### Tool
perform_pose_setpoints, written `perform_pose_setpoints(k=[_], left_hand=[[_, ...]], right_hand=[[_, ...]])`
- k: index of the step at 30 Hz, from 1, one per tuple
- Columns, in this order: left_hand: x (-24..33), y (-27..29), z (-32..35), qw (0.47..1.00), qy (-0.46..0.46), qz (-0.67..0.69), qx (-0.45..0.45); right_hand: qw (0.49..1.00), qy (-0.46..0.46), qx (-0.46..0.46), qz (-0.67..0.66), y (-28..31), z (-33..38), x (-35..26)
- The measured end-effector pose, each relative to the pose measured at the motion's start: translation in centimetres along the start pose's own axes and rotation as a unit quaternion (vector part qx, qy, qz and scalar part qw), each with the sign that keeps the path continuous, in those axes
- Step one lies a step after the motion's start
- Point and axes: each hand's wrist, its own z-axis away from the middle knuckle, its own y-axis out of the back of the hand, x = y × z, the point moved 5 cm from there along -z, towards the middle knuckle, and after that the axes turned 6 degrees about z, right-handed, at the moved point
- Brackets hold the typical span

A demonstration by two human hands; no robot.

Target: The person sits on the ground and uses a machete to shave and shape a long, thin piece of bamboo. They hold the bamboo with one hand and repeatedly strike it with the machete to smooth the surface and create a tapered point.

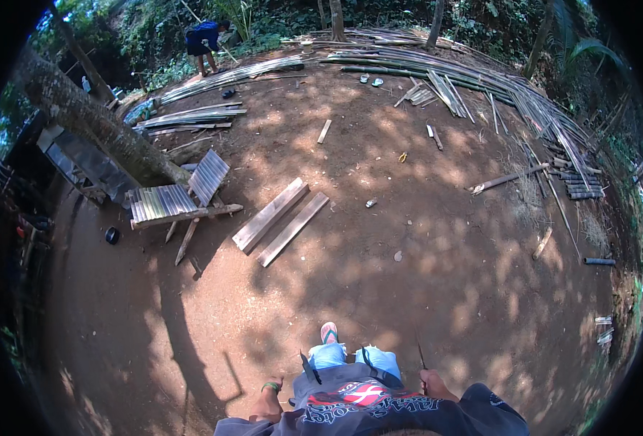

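Observation:
My right hand [432, 382] is closed round the handle of a long, thin knife [421, 355], its dark narrow blade pointing ahead over the dirt. On the other side of my body, my left hand [275, 384] hangs low, with a green band [270, 386] at the wrist. Its fingers are too small and foreshortened to make out, and I see nothing held there. Ahead to the left, a thick wooden beam [272, 216] and a flatter plank [294, 229] lie side by side on the ground, apart from both hands.
A bamboo-slat bench [163, 203] stands by a leaning tree trunk [96, 120] at left. Long bamboo poles [423, 64] line the far edge. Pliers [403, 157] and a short pole [509, 179] lie on the dirt. A person [204, 42] bends over at the far left.

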Motion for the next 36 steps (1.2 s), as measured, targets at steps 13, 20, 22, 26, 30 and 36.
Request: perform_pose_setpoints(k=[13, 20, 22, 26, 30, 36], left_hand=[[74.2, 13.3, 4.8, 0.854, -0.504, 0.044, 0.118], [69.9, 8.0, -4.3, 0.974, -0.160, -0.116, -0.109], [69.5, 6.8, -3.7, 0.992, -0.086, 0.035, -0.089], [70.4, 4.1, 1.0, 0.972, -0.047, 0.229, -0.036], [73.1, -0.3, 1.5, 0.975, 0.043, 0.202, -0.083], [88.3, -3.6, -0.4, 0.975, 0.094, 0.186, -0.071]], right_hand=[[0.997, -0.045, 0.069, -0.005, 7.2, -5.1, -13.0], [0.989, -0.042, 0.005, -0.139, 20.2, -13.8, -32.8], [0.993, -0.041, 0.054, -0.093, 27.7, -13.0, -40.6], [0.987, 0.042, 0.098, -0.124, 38.7, -14.8, -55.2], [0.979, 0.095, 0.127, -0.129, 45.2, -19.2, -66.0], [0.993, 0.033, 0.106, -0.026, 49.5, -24.8, -75.2]])
